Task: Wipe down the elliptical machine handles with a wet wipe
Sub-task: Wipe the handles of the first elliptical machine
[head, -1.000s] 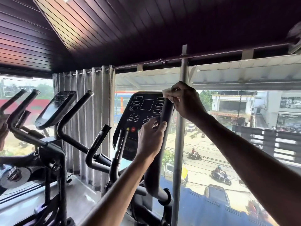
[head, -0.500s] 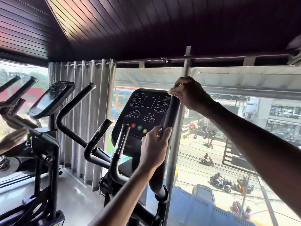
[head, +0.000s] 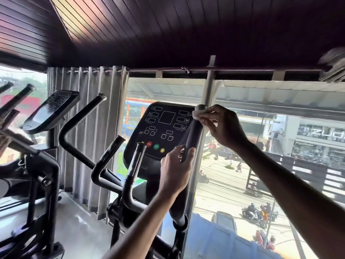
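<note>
The wet wipe (head: 197, 116) shows as a small pale wad near the top of the elliptical's right-hand handle (head: 193, 134), just under the handle's rounded end cap. The right hand (head: 223, 127) pinches the wipe against the black grip, its fingers curled round the far side of the bar and the thumb side toward the camera. Lower on the same handle the left hand (head: 176, 171) wraps the bar, thumb up along its near face, so the two hands sit apart with a bare stretch of grip between them. Both forearms reach up from the bottom of the view.

Just left of the handle stands the machine's console (head: 165, 128), a dark panel with white outlined boxes and a row of red, green and yellow buttons near its lower edge. Further left rise the shorter fixed bars (head: 137, 161) and the long opposite handle (head: 82, 116). Beyond these a second machine (head: 51, 111) shows its own tilted console. A grey pleated curtain (head: 89, 131) hangs behind from a rail, beside a metal window post (head: 209, 90). Through the glass lies a sunlit street (head: 224, 187) with motorcycles, and a dark slatted ceiling (head: 168, 34) runs overhead
</note>
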Tool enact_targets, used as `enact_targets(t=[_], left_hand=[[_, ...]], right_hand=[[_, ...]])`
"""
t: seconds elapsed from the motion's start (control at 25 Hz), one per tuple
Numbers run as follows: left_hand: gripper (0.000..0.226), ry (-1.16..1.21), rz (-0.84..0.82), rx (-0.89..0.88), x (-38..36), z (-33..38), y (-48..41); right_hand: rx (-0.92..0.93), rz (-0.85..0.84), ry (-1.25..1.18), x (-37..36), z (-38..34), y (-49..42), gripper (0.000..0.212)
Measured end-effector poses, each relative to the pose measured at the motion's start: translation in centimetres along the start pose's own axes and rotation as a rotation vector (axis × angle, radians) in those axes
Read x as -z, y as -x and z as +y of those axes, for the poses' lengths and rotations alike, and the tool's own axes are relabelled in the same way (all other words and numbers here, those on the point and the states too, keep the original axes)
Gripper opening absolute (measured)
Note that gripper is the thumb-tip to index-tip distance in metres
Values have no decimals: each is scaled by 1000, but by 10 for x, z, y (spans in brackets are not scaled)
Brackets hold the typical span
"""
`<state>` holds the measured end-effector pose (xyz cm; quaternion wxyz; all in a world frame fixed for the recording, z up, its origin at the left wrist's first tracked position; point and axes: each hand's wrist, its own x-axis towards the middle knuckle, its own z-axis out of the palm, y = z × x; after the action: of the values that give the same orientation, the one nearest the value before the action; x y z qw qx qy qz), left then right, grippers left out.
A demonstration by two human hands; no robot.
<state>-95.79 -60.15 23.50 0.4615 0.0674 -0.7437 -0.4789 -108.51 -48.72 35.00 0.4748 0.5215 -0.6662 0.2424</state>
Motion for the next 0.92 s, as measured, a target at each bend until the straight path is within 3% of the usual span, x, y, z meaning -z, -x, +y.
enact_targets(t=[0.08,0.16,0.32,0.48,0.56,0.72,0.84,0.92], left_hand=[[32,-3,-3,-8,-1,0,1],[28,8,-2,-9,0,1,2],[33,6,-14,-13,1,0,3],[48,17,-7,-14,2,2,5],[39,8,-5,-14,2,2,5],[21,24,-5,-17,4,4,5],[20,21,-7,-21,5,7,6],[21,21,-4,-21,5,6,6]], right_hand=[[-106,102,-104,-3,-6,15,18],[-31,83,-114,-9,-10,24,17],[-89,141,-34,-9,-2,15,19],[-24,115,49,-6,1,1,21],[-77,122,79,-3,6,-14,21],[-108,-37,137,-2,6,-51,16],[-80,-234,90,3,9,-67,14],[-156,-263,70,4,15,-72,21]])
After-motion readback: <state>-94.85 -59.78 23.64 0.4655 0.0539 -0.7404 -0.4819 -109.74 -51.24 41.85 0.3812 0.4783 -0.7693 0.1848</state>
